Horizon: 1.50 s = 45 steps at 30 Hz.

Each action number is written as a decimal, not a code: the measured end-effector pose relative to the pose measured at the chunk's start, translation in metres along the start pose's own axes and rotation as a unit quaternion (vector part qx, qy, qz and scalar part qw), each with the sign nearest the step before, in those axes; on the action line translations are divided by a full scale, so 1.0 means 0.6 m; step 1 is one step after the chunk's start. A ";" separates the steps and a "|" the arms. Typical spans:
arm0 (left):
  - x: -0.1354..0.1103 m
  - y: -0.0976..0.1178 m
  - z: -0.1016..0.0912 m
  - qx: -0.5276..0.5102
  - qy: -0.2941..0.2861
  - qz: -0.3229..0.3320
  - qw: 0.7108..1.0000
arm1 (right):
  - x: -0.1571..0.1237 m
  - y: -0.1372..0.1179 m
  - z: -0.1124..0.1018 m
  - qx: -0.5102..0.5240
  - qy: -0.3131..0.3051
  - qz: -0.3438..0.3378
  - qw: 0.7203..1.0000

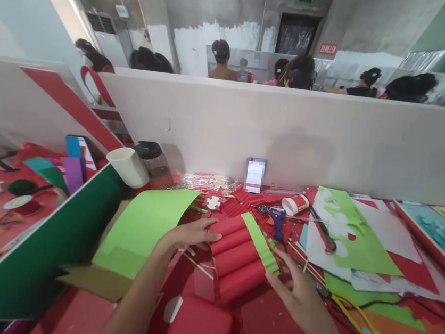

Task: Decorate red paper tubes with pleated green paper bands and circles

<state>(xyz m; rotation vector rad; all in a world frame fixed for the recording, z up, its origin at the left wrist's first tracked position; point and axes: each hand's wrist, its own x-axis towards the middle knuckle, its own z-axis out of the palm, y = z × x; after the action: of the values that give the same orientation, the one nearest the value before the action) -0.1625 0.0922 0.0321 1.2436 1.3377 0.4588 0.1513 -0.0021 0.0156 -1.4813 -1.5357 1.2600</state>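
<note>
Several red paper rolls [236, 259] lie side by side on the red table, bound across by a pleated green paper strip [261, 242]. My left hand [190, 234] rests flat with fingers stretched out, touching the left ends of the upper rolls. My right hand [298, 293] lies open at the right ends of the rolls, fingertips at the lower end of the green strip. Thin wooden sticks [195, 263] lie beneath the rolls.
A light green sheet [143, 227] and a dark green board [35, 258] lie left. A blue glue gun [276, 219], a glue tube [296, 204], a black pen [323, 232], cut green paper [354, 241], a paper cup [128, 166] and a phone [254, 174] sit behind. People work beyond the white partition [290, 137].
</note>
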 end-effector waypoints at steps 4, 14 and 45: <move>0.007 0.021 -0.006 -0.003 -0.040 0.026 0.999 | 0.031 -0.020 -0.022 -0.043 0.003 -0.001 0.999; 0.009 0.046 -0.002 -0.039 -0.127 0.049 0.990 | 0.132 -0.073 0.027 0.078 -0.061 -0.087 0.991; 0.008 0.055 -0.030 0.136 -0.133 0.036 0.981 | 0.164 -0.057 0.019 0.041 -0.068 -0.117 0.990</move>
<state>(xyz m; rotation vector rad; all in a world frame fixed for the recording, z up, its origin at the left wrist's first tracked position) -0.1648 0.1152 0.0620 1.5245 1.1552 0.1537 0.1141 0.0953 0.0277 -1.1468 -1.6705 1.2879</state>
